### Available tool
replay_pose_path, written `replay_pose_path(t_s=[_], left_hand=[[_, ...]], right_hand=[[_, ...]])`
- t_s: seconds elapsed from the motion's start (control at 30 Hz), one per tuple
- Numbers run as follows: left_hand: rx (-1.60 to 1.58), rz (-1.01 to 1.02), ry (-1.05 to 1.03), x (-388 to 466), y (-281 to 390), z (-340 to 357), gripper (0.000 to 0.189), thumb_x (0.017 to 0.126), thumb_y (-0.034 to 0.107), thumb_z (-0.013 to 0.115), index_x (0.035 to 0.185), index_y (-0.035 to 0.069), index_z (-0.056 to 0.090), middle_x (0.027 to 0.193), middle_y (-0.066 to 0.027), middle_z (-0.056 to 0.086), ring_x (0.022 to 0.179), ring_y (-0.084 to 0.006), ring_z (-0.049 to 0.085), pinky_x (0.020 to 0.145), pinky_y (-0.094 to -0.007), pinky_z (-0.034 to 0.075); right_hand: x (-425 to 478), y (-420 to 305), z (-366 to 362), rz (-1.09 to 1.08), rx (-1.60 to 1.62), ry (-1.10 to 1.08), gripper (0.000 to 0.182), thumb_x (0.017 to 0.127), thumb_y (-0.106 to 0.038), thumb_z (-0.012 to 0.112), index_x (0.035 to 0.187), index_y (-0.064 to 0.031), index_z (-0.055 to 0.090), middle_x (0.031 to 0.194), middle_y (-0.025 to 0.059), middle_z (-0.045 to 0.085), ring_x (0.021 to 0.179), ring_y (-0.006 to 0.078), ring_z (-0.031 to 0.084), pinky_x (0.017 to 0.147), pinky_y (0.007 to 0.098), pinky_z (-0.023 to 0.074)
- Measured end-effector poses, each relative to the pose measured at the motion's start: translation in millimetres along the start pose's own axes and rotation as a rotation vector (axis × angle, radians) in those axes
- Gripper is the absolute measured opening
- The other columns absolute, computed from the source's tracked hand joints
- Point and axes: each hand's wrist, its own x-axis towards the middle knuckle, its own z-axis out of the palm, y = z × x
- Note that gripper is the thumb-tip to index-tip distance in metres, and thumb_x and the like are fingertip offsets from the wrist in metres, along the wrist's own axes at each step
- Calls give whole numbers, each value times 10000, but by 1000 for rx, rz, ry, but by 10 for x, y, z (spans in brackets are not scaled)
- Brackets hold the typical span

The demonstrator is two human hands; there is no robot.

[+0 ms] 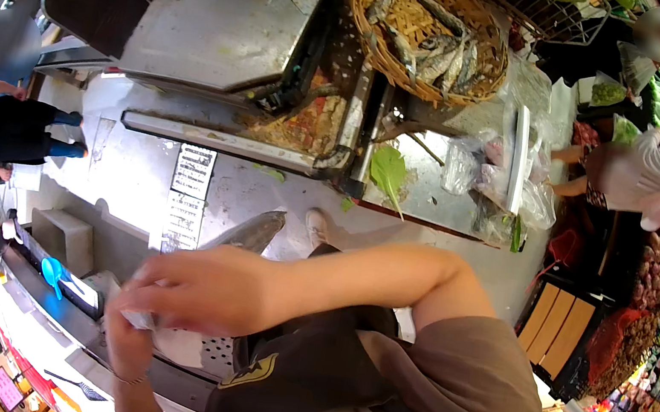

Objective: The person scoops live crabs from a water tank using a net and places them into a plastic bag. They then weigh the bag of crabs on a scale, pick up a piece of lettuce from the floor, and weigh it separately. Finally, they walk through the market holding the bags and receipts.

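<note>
My right hand (207, 287), blurred by motion, reaches across my dark apron (291, 368) with its fingers bent. My left hand (125, 332) meets it from below, a thin bracelet on its wrist. A small pale, shiny thing (141, 320) shows between the two hands. What it is, and which fingers grip it, the blur hides. Beyond my right hand, a grey, pointed object (248, 229) juts out above the floor, partly covered by the hand. A perforated white surface (197, 350) lies under my arms.
Ahead stand a metal-topped counter (223, 21) and a wicker basket (434, 41) of fish. A leaf (388, 173) and plastic bags (523, 172) lie on a side table. One person (0, 121) stands left, another (640, 171) right by vegetables. A blue ladle (53, 272) is at left.
</note>
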Motion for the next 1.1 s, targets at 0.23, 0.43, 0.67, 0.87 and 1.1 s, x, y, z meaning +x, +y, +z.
replay_pose_path(t_s=[0.23, 0.43, 0.67, 0.87, 1.1], left_hand=[[-132, -362, 58, -1057, -1145, 356, 69, 911, 72, 604, 866, 27, 629, 843, -12, 607, 790, -94, 512, 739, -242, 402], [-174, -438, 146, -1555, -1594, 431, 87, 927, 97, 613, 890, 19, 625, 850, -15, 605, 800, -94, 511, 751, -245, 403], [-193, -441, 323, -1960, -1670, 333, 127, 949, 119, 607, 913, -2, 615, 873, -30, 607, 824, -103, 516, 774, -254, 410], [-288, -453, 377, -2027, -1723, 237, 124, 950, 113, 601, 911, -4, 612, 870, -21, 595, 817, -104, 506, 763, -255, 405], [-398, -431, 417, -1881, -1393, 237, 100, 922, 110, 617, 876, 21, 610, 836, 9, 572, 784, -80, 487, 726, -228, 381]], right_hand=[[-2266, 960, -1378, 839, -1156, 240, 493, 762, -5, 625, 1246, -37, 538, 1242, 164, 561, 1148, 367, 536, 942, 417, 476], [-2596, 1503, -2075, 639, -1600, -464, 306, 832, -103, 551, 1136, -68, 557, 1052, 86, 557, 1036, 263, 540, 870, 368, 463], [-2946, 1717, -2161, 854, -1389, -280, 238, 872, -92, 513, 1099, -26, 489, 1070, 167, 545, 981, 377, 615, 765, 470, 540], [-1989, 1449, -1807, 776, -1158, 149, 276, 905, -191, 562, 1129, -48, 490, 1062, 220, 600, 837, 432, 632, 712, 522, 512], [-997, 2129, -1763, 656, -1352, -209, 288, 879, -218, 589, 1096, -31, 557, 1156, 157, 567, 824, 375, 667, 669, 471, 557]])
